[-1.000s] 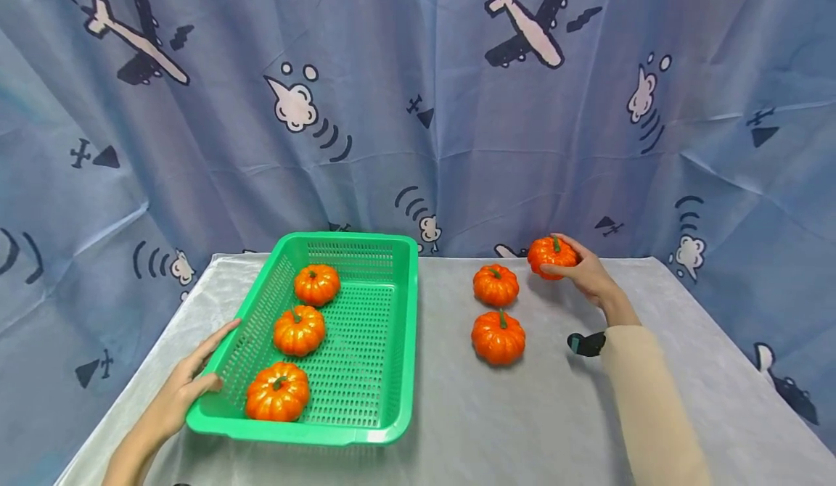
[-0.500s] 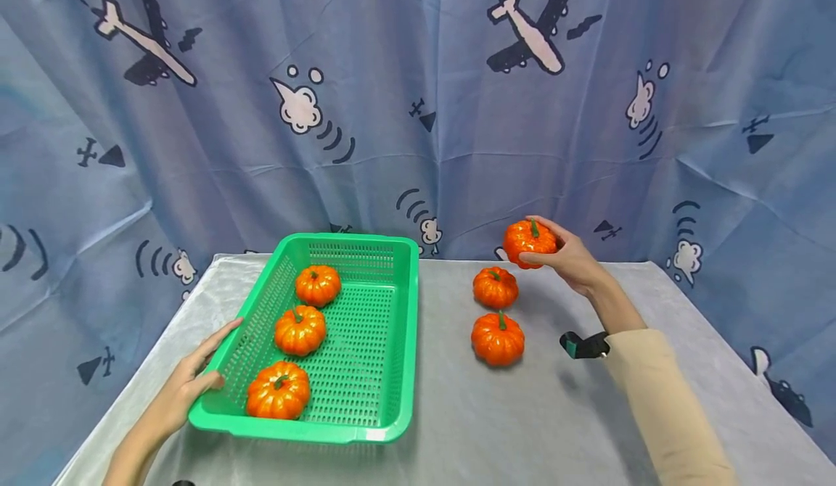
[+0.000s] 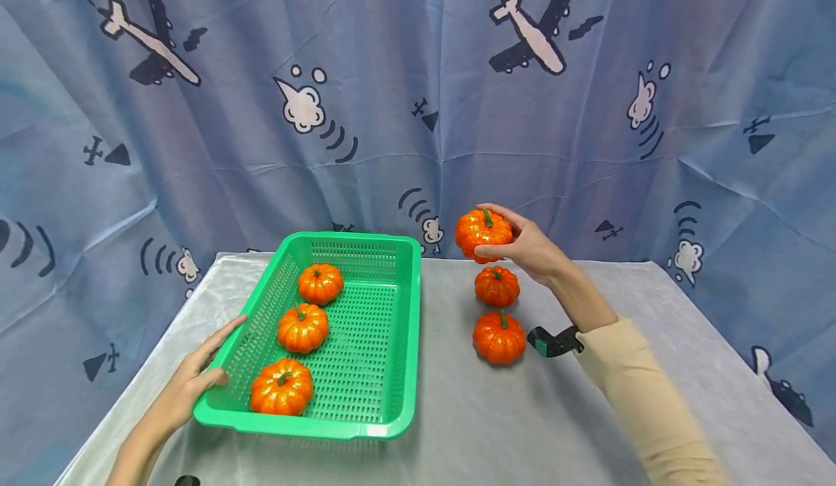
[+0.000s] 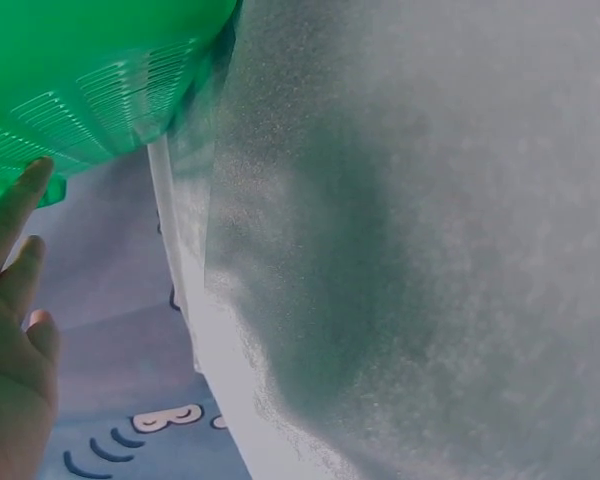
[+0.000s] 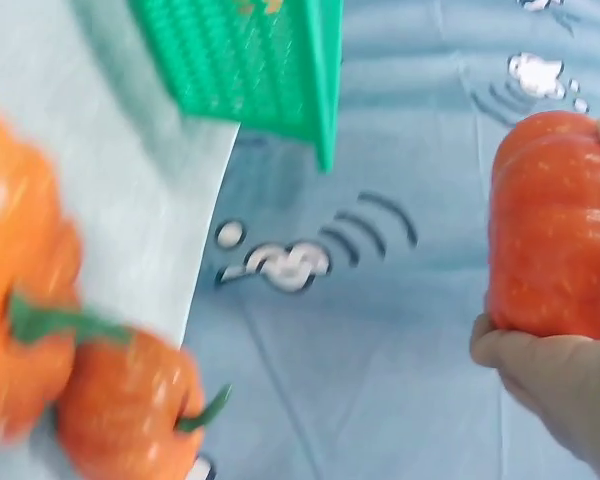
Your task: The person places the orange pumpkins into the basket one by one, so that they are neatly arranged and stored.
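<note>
My right hand [image 3: 532,250] grips a small orange pumpkin [image 3: 482,233] with a green stem, thumb on the near side and fingers behind. It is raised above the table at the back; in the right wrist view the same pumpkin [image 5: 555,230] shows its ribbed side. Below it, two more pumpkins, one farther back [image 3: 496,286] and one nearer [image 3: 499,339], lie on the table. My left hand [image 3: 179,392] rests against the left side of a green plastic basket [image 3: 418,326], its fingers extended along the wall. Three pumpkins [image 3: 303,328] sit inside, lined up along the left.
A pale grey cloth covers the table [image 3: 457,421]. Behind it hangs a blue curtain [image 3: 366,109] printed with airplanes. A black strap with a small device [image 3: 554,342] is on the right wrist.
My right hand has lifted its pumpkin from the back right of the table and carried it left, above the two loose pumpkins. The left hand stays at the basket.
</note>
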Demonstrator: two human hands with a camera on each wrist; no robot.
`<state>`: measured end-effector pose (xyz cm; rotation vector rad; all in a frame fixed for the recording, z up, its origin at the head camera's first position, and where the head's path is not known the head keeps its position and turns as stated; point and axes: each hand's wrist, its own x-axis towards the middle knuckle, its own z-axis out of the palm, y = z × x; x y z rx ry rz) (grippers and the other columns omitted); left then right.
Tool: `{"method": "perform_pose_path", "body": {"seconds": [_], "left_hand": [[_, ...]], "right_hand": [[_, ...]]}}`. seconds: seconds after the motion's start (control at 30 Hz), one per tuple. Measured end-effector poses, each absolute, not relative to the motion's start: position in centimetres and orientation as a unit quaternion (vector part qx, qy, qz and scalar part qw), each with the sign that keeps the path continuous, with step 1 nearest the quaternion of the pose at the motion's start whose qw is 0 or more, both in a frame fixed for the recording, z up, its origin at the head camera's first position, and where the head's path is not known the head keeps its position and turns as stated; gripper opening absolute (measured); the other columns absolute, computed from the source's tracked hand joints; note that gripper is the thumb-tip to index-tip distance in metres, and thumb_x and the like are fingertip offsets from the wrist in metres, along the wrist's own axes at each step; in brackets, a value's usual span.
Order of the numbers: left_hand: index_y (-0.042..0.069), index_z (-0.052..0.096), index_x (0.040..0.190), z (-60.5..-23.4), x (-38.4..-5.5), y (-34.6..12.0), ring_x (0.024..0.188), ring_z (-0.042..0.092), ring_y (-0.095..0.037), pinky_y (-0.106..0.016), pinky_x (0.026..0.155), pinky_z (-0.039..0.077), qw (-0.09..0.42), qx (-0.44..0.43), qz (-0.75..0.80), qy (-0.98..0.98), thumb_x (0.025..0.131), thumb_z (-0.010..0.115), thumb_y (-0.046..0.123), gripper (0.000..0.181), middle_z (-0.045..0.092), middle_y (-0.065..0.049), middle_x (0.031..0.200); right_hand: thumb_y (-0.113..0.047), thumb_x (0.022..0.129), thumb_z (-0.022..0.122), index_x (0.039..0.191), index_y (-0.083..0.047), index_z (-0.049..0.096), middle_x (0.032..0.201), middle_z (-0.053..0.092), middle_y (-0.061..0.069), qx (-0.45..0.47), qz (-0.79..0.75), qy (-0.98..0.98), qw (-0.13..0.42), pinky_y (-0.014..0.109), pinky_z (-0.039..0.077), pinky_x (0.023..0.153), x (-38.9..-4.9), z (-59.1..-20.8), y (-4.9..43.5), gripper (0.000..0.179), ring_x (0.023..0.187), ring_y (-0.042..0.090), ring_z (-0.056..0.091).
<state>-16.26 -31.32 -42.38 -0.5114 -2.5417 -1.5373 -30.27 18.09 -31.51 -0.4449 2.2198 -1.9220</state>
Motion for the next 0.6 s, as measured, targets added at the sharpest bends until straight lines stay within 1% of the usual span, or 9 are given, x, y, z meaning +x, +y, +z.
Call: {"method": "perform_pose_path", "body": {"seconds": [0.07,0.1,0.17,0.23,0.3,0.37,0.4,0.47,0.6], "left_hand": [[0.013,0.032,0.150,-42.3,-16.3,-31.3,0.068,0.059,-0.013,-0.032,0.049,0.049,0.060,-0.168,-0.513,-0.840,0.075,0.047,-0.007,0.079,0.045,0.016,0.129],[0.013,0.032,0.150,-42.3,-16.3,-31.4,0.068,0.059,-0.013,-0.032,0.049,0.049,0.059,-0.168,-0.512,-0.840,0.075,0.047,-0.007,0.079,0.044,0.015,0.129],[0.013,0.033,0.150,-42.3,-16.3,-31.4,0.066,0.058,-0.013,-0.032,0.049,0.049,0.058,-0.165,-0.514,-0.840,0.075,0.048,-0.007,0.079,0.045,0.008,0.131],[0.013,0.034,0.150,-42.3,-16.2,-31.5,0.081,0.059,-0.008,-0.028,0.058,0.050,0.069,-0.168,-0.495,-0.850,0.075,0.048,-0.006,0.079,0.044,0.000,0.138],[0.014,0.035,0.150,-42.2,-16.2,-31.5,0.100,0.054,-0.002,-0.023,0.069,0.048,0.082,-0.173,-0.475,-0.859,0.075,0.049,-0.006,0.079,0.041,-0.011,0.143],[0.014,0.035,0.149,-42.2,-16.2,-31.5,0.110,0.046,0.002,-0.020,0.078,0.043,0.093,-0.177,-0.460,-0.865,0.075,0.049,-0.006,0.079,0.038,-0.018,0.146],[0.014,0.035,0.149,-42.3,-16.2,-31.5,0.113,0.043,0.003,-0.019,0.080,0.041,0.098,-0.179,-0.455,-0.867,0.075,0.049,-0.006,0.079,0.037,-0.020,0.147],[0.013,0.035,0.149,-42.3,-16.2,-31.5,0.109,0.047,0.000,-0.020,0.076,0.044,0.095,-0.179,-0.468,-0.860,0.074,0.049,-0.007,0.079,0.038,-0.021,0.146],[0.014,0.034,0.150,-42.4,-16.4,-31.5,0.092,0.056,-0.009,-0.029,0.060,0.050,0.071,-0.171,-0.502,-0.845,0.074,0.047,-0.006,0.079,0.038,-0.022,0.143]], "right_hand": [[0.001,0.083,0.068,0.144,-0.015,0.040,0.134,0.042,0.014,-0.153,-0.645,0.742,0.095,0.027,0.052,0.084,-30.2,-31.2,17.1,0.069,0.112,0.029,0.046],[0.002,0.083,0.068,0.145,-0.014,0.039,0.133,0.042,0.014,-0.155,-0.644,0.743,0.098,0.027,0.052,0.083,-30.1,-31.1,16.6,0.070,0.112,0.029,0.046],[0.002,0.083,0.067,0.145,-0.012,0.039,0.132,0.044,0.014,-0.163,-0.643,0.740,0.108,0.027,0.052,0.083,-30.1,-31.0,15.4,0.071,0.111,0.029,0.046],[0.003,0.082,0.068,0.145,-0.012,0.039,0.131,0.045,0.013,-0.170,-0.645,0.736,0.115,0.027,0.052,0.082,-30.2,-30.9,14.2,0.071,0.110,0.028,0.047],[0.004,0.081,0.068,0.145,-0.011,0.040,0.131,0.046,0.013,-0.182,-0.649,0.728,0.123,0.027,0.051,0.083,-30.2,-30.9,13.1,0.071,0.110,0.028,0.047],[0.005,0.081,0.067,0.145,-0.010,0.039,0.132,0.046,0.014,-0.198,-0.658,0.714,0.135,0.029,0.051,0.084,-30.2,-30.9,12.0,0.071,0.111,0.029,0.047],[0.005,0.082,0.066,0.145,-0.010,0.039,0.133,0.046,0.014,-0.205,-0.660,0.709,0.140,0.029,0.052,0.084,-30.3,-30.9,11.5,0.071,0.112,0.029,0.047],[0.006,0.081,0.066,0.145,-0.010,0.039,0.135,0.045,0.014,-0.219,-0.666,0.697,0.148,0.030,0.051,0.086,-30.3,-31.0,10.5,0.071,0.114,0.030,0.046],[0.008,0.081,0.065,0.145,-0.010,0.039,0.138,0.043,0.013,-0.243,-0.673,0.678,0.164,0.031,0.051,0.088,-30.4,-31.5,8.9,0.071,0.116,0.030,0.045]]}}
